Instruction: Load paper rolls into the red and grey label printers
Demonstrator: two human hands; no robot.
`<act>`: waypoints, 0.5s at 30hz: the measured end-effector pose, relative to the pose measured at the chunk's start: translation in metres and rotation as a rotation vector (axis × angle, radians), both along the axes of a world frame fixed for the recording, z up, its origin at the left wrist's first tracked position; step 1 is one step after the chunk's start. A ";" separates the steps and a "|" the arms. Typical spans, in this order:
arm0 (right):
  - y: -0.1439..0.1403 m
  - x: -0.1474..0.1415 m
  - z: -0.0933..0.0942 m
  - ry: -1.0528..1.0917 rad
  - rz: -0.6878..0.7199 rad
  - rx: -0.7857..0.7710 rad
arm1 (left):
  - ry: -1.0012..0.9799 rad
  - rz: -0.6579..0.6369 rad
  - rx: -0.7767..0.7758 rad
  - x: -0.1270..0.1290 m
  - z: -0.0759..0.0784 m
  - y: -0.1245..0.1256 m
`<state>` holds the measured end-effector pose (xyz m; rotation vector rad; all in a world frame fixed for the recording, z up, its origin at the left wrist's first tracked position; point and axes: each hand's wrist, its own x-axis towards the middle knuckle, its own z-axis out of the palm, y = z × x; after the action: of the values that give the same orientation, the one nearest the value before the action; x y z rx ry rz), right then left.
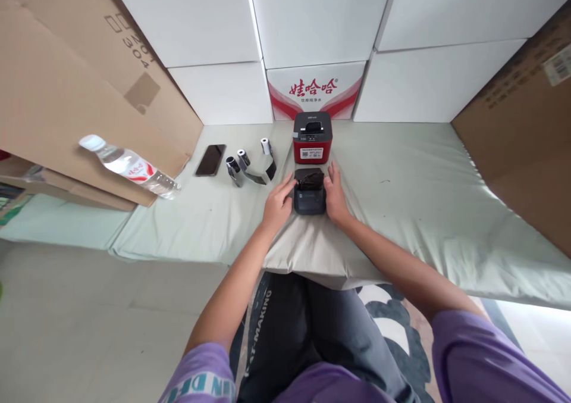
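Here we work on a pale green sheet (423,200) spread over a low surface, walled in behind by stacked white boxes (209,22).

At far left, flattened cardboard (66,75) leans against the boxes, and a clear water bottle (129,166) with a red label lies on its side against the cardboard's lower edge. Next along, a dark phone (210,159) lies flat on the sheet. Just beside it are three small rolls (243,159), with a dark strip (263,174) curling between them; this group sits near our left hand but apart from it.

Our left hand (279,203) rests against the left side of the black device (310,191), fingers loosely extended and together, thumb up near the top corner. The device sits at the centre of the sheet, close to the near edge, its lid area open or dark on top; we cannot tell which. Our right hand (335,197) presses against its right side, fingers together and pointing away from us. Neither hand is lifting it.

Directly behind, just beyond the device, stands a red-and-black printer (312,138), and behind that a white carton (314,90) with red lettering. At far right another brown cardboard box (521,129) leans in over the sheet.
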<state>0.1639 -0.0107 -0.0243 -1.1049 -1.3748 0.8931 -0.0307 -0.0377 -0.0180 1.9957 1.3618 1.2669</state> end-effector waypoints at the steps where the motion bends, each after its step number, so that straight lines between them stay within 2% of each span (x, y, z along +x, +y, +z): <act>1: 0.001 0.000 -0.002 0.010 0.008 -0.003 | -0.013 -0.012 -0.004 0.000 -0.002 0.004; 5: 0.005 0.000 -0.008 0.029 0.032 -0.020 | -0.031 0.014 -0.078 0.001 -0.008 0.020; 9: 0.005 -0.001 -0.008 0.018 0.016 -0.024 | 0.005 0.018 -0.136 -0.001 -0.010 0.023; 15: 0.001 -0.001 -0.001 0.006 0.028 -0.023 | -0.044 0.000 -0.236 -0.002 0.003 0.025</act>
<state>0.1630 -0.0102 -0.0254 -1.1020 -1.3813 0.9345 -0.0330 -0.0127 -0.0154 1.7972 1.4182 1.0868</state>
